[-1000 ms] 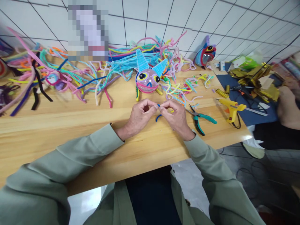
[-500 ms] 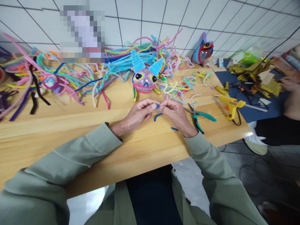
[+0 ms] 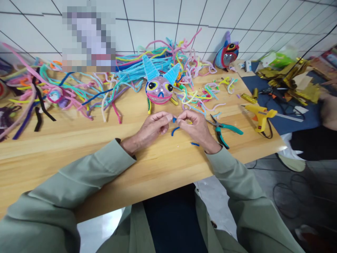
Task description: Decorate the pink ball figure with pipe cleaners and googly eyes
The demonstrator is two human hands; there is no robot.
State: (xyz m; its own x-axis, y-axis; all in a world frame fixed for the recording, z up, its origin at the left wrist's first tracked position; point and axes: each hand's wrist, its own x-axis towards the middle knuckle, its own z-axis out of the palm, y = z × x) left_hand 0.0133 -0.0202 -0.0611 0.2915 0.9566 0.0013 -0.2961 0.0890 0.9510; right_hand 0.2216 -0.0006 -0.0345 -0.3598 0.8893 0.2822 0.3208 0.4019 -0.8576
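A short bent piece of blue pipe cleaner (image 3: 174,120) is pinched between my two hands above the table. My left hand (image 3: 157,127) grips one side of it with thumb and forefinger. On the other side, my right hand (image 3: 194,125) has its fingertips closed on it. Below them a curved blue pipe cleaner piece (image 3: 174,131) and a shorter blue scrap (image 3: 195,144) lie on the wood. Just behind my hands sits a clear pinkish ball figure (image 3: 159,91) with light-blue ears, yellow-ringed eyes and a pink mouth outline.
Teal-handled pliers (image 3: 223,129) lie right of my right hand, then a yellow glue gun (image 3: 260,117). Heaped pipe cleaners (image 3: 147,72) line the wall. A second ball figure (image 3: 226,54) stands at the back right. Another person's hand (image 3: 329,109) is blurred at the right edge.
My hands have barely moved; the fingertips have shifted slightly around the small blue piece, which stays between them. The whole view has shifted a little. The other person's hand at right has moved.
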